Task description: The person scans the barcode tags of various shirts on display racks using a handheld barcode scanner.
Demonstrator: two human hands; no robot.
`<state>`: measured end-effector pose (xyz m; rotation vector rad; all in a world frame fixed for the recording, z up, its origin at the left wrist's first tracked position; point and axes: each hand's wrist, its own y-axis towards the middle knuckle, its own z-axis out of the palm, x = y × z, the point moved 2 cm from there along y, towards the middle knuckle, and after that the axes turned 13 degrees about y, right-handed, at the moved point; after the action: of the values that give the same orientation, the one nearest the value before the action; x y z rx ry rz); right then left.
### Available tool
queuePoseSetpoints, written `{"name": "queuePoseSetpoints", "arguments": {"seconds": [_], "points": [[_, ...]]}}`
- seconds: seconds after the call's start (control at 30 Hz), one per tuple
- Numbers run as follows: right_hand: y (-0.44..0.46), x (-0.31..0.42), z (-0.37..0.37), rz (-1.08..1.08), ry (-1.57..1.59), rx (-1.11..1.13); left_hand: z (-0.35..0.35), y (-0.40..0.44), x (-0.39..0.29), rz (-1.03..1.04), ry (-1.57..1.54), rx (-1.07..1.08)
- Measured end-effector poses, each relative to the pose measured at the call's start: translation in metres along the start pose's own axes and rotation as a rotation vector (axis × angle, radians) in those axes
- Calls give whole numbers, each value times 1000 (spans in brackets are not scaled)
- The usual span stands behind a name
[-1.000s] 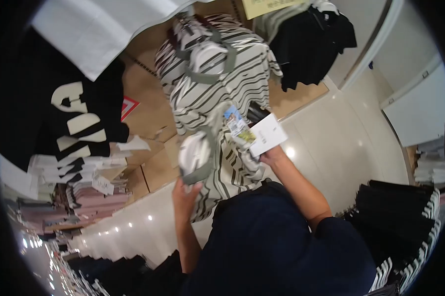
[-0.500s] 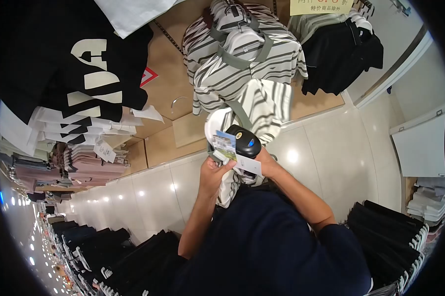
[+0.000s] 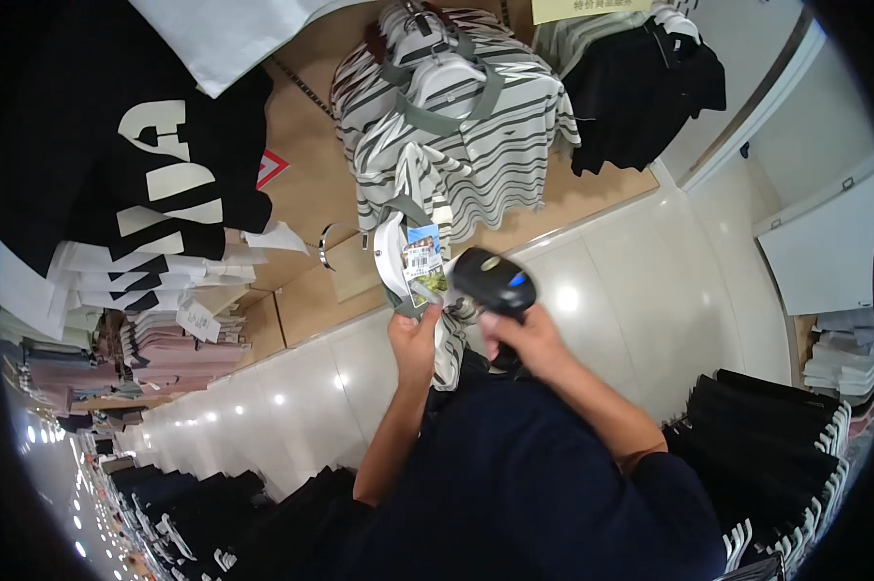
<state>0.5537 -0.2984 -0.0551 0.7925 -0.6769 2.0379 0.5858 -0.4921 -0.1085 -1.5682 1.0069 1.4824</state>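
My left hand is closed on the lower end of a printed tag with a barcode label, and on the collar of a striped shirt beside it. That shirt hangs on a white hanger with a metal hook. In my right hand is a black barcode scanner with a lit blue spot, its head close to the tag's right side. Behind them, more striped shirts hang on the display.
Black shirts hang at the upper right, and a black shirt with pale letters at the left. Dark garments on hangers line the lower right. A white panel stands at the right.
The scanner has turned and moved right, away from my left hand. The tag now stands upright, facing the camera. Earlier, my left hand moved from the collar to the tag.
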Motion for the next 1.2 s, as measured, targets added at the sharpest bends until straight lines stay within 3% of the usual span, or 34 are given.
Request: {"name": "queuePoseSetpoints", "arguments": {"seconds": [0.07,0.4,0.5,0.6,0.7,0.93,1.03,1.2], "points": [[2,-13,14,27,61,87,-1,0,8,-29,19,6],[9,-32,11,112,182,99,-4,3,7,22,167,-47],[15,-32,9,120,172,82,-22,11,-2,32,587,-17],[27,-19,5,86,-34,31,-63,31,14,114,523,78],[60,-15,-12,123,-372,9,-132,53,46,-18,739,153],[196,38,37,-552,-1081,170,-203,80,51,-235,1135,0],[271,55,81,-590,-1333,172,-222,107,57,-370,1256,-46],[345,49,79,-525,-1633,135,-239,164,68,-177,1321,-22]]}}
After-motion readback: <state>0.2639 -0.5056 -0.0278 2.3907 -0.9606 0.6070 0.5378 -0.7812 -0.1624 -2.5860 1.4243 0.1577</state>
